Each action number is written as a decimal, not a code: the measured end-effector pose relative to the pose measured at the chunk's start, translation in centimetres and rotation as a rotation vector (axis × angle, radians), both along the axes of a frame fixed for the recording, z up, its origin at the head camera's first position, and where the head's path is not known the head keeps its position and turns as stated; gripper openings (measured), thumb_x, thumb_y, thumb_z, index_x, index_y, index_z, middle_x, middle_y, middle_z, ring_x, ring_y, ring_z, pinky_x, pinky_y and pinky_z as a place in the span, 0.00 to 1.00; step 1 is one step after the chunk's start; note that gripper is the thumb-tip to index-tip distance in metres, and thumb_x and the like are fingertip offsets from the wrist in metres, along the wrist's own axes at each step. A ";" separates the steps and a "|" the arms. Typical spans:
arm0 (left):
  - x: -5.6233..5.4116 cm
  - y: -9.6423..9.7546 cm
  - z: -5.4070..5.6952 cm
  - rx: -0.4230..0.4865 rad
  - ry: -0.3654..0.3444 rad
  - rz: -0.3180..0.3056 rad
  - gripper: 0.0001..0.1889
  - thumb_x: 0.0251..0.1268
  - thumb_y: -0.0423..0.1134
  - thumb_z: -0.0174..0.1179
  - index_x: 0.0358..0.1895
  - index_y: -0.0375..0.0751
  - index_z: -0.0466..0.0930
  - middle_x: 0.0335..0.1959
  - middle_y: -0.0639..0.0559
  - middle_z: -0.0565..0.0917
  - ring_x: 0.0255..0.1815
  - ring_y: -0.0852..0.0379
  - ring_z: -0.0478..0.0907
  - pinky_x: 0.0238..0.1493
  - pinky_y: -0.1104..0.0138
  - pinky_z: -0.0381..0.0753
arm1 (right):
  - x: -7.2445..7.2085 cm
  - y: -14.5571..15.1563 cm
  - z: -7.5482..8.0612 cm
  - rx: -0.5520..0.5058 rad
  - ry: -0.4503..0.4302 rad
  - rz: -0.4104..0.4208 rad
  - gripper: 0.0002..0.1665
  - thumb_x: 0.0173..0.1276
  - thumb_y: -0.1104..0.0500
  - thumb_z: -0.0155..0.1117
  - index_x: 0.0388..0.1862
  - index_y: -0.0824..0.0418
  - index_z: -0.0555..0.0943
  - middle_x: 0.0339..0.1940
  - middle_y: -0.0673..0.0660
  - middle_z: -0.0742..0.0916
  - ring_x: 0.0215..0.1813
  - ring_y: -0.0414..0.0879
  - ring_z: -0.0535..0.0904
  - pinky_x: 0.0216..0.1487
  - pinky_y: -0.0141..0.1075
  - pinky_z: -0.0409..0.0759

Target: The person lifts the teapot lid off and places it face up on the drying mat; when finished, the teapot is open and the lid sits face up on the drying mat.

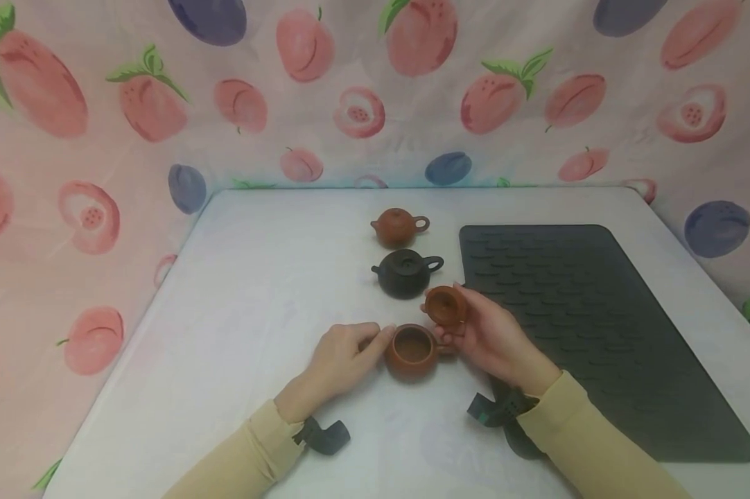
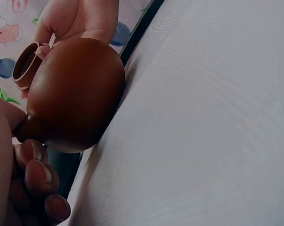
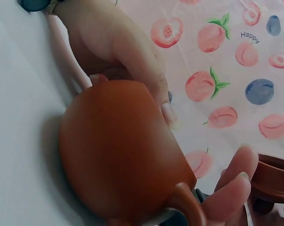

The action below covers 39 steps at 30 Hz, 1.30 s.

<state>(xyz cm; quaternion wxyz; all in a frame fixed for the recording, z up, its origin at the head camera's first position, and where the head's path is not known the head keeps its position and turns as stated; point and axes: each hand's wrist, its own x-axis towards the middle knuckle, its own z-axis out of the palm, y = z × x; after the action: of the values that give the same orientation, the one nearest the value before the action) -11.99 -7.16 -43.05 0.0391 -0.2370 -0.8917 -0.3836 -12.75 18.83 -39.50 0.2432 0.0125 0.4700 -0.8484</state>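
Observation:
A reddish-brown clay teapot [image 1: 410, 371] stands lidless on the white table, its round mouth facing up. My left hand [image 1: 344, 353] pinches its short spout [image 2: 24, 129] between thumb and forefinger. Above and right of the mouth, my right hand [image 1: 496, 336] holds the brown teapot lid [image 1: 446, 306] with its hollow underside turned toward the head camera. In the right wrist view the lid [image 3: 273, 181] shows a stepped rim and a dark knob underneath. Fingers [image 3: 229, 195] of the right hand are close to the teapot handle [image 3: 186, 202]; whether they touch it I cannot tell.
Behind the lidless pot stand a black teapot [image 1: 404, 275] and, farther back, a reddish-brown teapot [image 1: 396, 229], both lidded with handles to the right. A dark textured mat [image 1: 574, 333] covers the table's right side. Fruit-printed cloth [image 1: 350, 62] hangs behind the white table [image 1: 256, 270].

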 end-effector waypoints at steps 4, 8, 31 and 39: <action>-0.1 -0.1 -0.1 0.002 -0.006 -0.004 0.25 0.79 0.54 0.53 0.17 0.56 0.65 0.12 0.68 0.59 0.17 0.66 0.62 0.21 0.69 0.58 | 0.0 0.1 0.2 0.020 0.011 0.012 0.24 0.84 0.43 0.48 0.61 0.58 0.79 0.56 0.58 0.86 0.39 0.48 0.78 0.44 0.36 0.79; -0.1 -0.1 -0.1 0.004 -0.010 -0.007 0.25 0.80 0.54 0.53 0.18 0.56 0.65 0.12 0.68 0.60 0.17 0.66 0.62 0.21 0.69 0.58 | -0.1 0.2 0.3 0.062 0.055 0.029 0.27 0.84 0.41 0.46 0.62 0.58 0.80 0.57 0.59 0.85 0.39 0.48 0.77 0.43 0.36 0.78; -0.2 -0.3 -0.2 0.003 -0.015 -0.012 0.25 0.80 0.55 0.52 0.18 0.55 0.65 0.13 0.67 0.60 0.17 0.65 0.62 0.22 0.68 0.59 | 0.2 3.3 2.0 1.015 0.427 -0.132 0.37 0.62 0.51 0.80 0.64 0.56 0.71 0.56 0.54 0.84 0.53 0.49 0.81 0.50 0.41 0.82; -0.2 -0.2 -0.3 0.013 -0.015 -0.018 0.25 0.80 0.55 0.52 0.18 0.55 0.66 0.13 0.67 0.61 0.17 0.65 0.63 0.22 0.68 0.60 | -0.1 7.8 2.0 1.164 0.538 -0.325 0.33 0.65 0.46 0.77 0.62 0.56 0.74 0.52 0.55 0.86 0.42 0.45 0.83 0.39 0.31 0.81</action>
<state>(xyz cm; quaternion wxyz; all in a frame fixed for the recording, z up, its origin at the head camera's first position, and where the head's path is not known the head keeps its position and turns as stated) -12.19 -7.37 -43.34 0.0305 -0.2421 -0.8872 -0.3915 -12.80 26.61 -37.50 -0.0604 0.0004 0.8884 -0.4551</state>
